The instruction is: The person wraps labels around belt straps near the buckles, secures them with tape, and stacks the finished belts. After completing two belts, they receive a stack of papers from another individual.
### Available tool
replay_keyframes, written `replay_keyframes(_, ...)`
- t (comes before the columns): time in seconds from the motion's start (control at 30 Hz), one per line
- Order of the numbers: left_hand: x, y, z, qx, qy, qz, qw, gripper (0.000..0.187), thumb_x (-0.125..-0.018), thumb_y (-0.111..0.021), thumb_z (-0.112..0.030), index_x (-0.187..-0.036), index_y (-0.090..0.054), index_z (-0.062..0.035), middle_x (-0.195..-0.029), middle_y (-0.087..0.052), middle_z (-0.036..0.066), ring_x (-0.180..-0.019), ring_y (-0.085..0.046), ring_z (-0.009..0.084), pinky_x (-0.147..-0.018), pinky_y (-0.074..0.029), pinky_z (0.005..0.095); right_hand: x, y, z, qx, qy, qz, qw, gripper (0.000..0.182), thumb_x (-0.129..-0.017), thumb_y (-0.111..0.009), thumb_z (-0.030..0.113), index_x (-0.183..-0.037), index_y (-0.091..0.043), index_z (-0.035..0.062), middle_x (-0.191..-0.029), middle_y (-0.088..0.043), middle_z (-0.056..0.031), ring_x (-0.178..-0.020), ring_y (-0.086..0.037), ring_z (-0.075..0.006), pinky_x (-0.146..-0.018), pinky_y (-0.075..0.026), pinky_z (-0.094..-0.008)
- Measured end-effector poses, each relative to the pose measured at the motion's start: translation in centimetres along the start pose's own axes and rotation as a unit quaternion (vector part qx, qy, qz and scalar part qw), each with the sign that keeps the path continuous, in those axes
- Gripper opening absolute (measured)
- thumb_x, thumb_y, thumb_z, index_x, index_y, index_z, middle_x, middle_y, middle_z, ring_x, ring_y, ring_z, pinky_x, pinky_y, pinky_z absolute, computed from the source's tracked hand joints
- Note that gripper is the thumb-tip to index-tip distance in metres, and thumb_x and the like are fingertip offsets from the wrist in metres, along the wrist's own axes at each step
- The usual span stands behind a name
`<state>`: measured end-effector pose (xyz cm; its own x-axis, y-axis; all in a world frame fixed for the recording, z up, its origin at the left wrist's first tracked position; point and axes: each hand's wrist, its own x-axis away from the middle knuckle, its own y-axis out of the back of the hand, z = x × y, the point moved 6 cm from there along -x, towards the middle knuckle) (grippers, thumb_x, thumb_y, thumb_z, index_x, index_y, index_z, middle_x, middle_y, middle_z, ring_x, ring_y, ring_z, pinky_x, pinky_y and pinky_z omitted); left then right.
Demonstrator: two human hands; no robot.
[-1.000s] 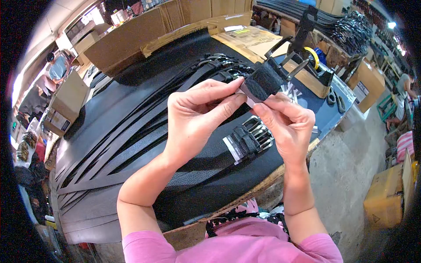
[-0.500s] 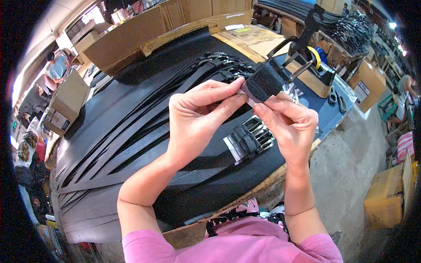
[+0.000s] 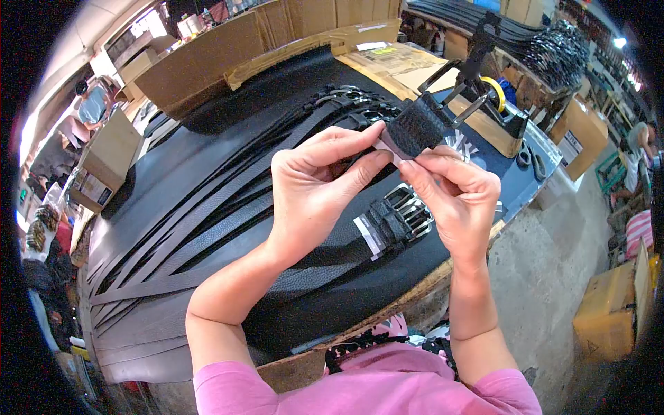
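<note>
I hold a black belt end with a dark metal buckle up above the table. My left hand pinches its near edge between thumb and forefinger. My right hand pinches the same edge from the right, where a small pale strip shows between the fingertips. Below my hands lies a bundle of black belts with silver buckles and a white label.
Many black belts lie spread across the table. A tape dispenser with yellow tape stands at the far right, scissors beside it. Cardboard boxes line the back. More belts pile up beyond.
The belt end and buckle have tilted and shifted slightly; both hands keep their pinch on it and have barely moved.
</note>
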<state>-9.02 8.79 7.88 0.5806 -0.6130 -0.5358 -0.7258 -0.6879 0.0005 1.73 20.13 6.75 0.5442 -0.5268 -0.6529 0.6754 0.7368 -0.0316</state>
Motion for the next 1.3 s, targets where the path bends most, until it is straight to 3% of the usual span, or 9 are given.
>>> replay_keyframes(0.2, 0.0, 0.1, 0.1, 0.026, 0.032, -0.001, 0.999, 0.030, -0.074, -0.066, 0.005, -0.103, -0.063, 0.0000, -0.092, -0.062, 0.005, -0.083, -0.057, 0.0091, -0.076, -0.046, 0.0199, 0.2, 0.1, -0.5, 0.026, -0.037, 0.000, 0.999, 0.008, -0.072, -0.067, -0.005, -0.080, -0.066, -0.0055, -0.077, -0.063, -0.0084, -0.067, -0.057, -0.0087, -0.057, -0.043, -0.0184)
replay_keyframes(0.27, 0.1, 0.0, 0.4, 0.088, 0.079, -0.010, 0.993, 0.029, -0.074, -0.066, 0.005, -0.102, -0.062, 0.0010, -0.092, -0.064, 0.007, -0.082, -0.059, 0.0102, -0.077, -0.048, 0.0220, 0.1, -0.2, -0.5, -0.026, -0.021, 0.006, 0.999, 0.008, -0.073, -0.067, -0.005, -0.081, -0.065, -0.0059, -0.077, -0.061, -0.0066, -0.066, -0.054, -0.0072, -0.055, -0.041, -0.0174)
replay_keyframes(0.4, -0.1, 0.1, 0.3, 0.085, 0.073, -0.018, 0.994, 0.028, -0.074, -0.067, 0.003, -0.102, -0.062, 0.0021, -0.091, -0.064, 0.008, -0.081, -0.060, 0.0106, -0.076, -0.049, 0.0233, 0.0, -0.7, -0.6, -0.065, -0.034, 0.012, 0.997, 0.010, -0.074, -0.066, -0.005, -0.084, -0.063, -0.0076, -0.080, -0.059, -0.0057, -0.071, -0.055, -0.0073, -0.058, -0.042, -0.0171)
replay_keyframes(0.67, 0.2, -0.3, -0.1, 0.051, 0.054, -0.014, 0.997, 0.027, -0.075, -0.066, 0.004, -0.102, -0.062, 0.0015, -0.090, -0.064, 0.006, -0.080, -0.059, 0.0093, -0.074, -0.048, 0.0215, 0.5, -1.9, -1.5, -0.273, -0.062, -0.075, 0.957, 0.009, -0.076, -0.066, -0.003, -0.082, -0.060, -0.0060, -0.085, -0.056, -0.0036, -0.073, -0.054, -0.0072, -0.065, -0.043, -0.0185)
replay_keyframes(0.9, 0.1, -0.6, -0.3, 0.012, -0.001, 0.036, 0.999, 0.028, -0.078, -0.062, 0.005, -0.105, -0.062, -0.0001, -0.094, -0.062, 0.004, -0.083, -0.057, 0.0081, -0.076, -0.047, 0.0211, 1.0, -1.4, -2.1, -0.224, -0.025, -0.099, 0.969, 0.008, -0.076, -0.064, -0.006, -0.082, -0.059, -0.0080, -0.084, -0.053, -0.0034, -0.074, -0.052, -0.0071, -0.065, -0.042, -0.0183)
replay_keyframes(1.1, 0.3, -0.8, -0.1, 0.061, 0.064, 0.017, 0.996, 0.029, -0.078, -0.062, 0.003, -0.107, -0.061, -0.0005, -0.093, -0.064, 0.006, -0.082, -0.058, 0.0086, -0.077, -0.047, 0.0218, 1.2, -1.4, -1.6, -0.202, 0.011, -0.123, 0.972, 0.008, -0.076, -0.063, -0.008, -0.083, -0.059, -0.0089, -0.086, -0.052, -0.0045, -0.076, -0.053, -0.0080, -0.065, -0.042, -0.0185)
replay_keyframes(1.3, 0.0, -0.4, -0.4, 0.053, 0.056, 0.011, 0.997, 0.027, -0.078, -0.063, 0.003, -0.106, -0.060, 0.0038, -0.094, -0.064, 0.008, -0.081, -0.059, 0.0091, -0.076, -0.049, 0.0211, 1.0, -1.6, -1.6, -0.193, -0.007, -0.097, 0.977, 0.007, -0.077, -0.061, -0.008, -0.083, -0.059, -0.0094, -0.085, -0.052, -0.0050, -0.077, -0.053, -0.0079, -0.065, -0.042, -0.0175)
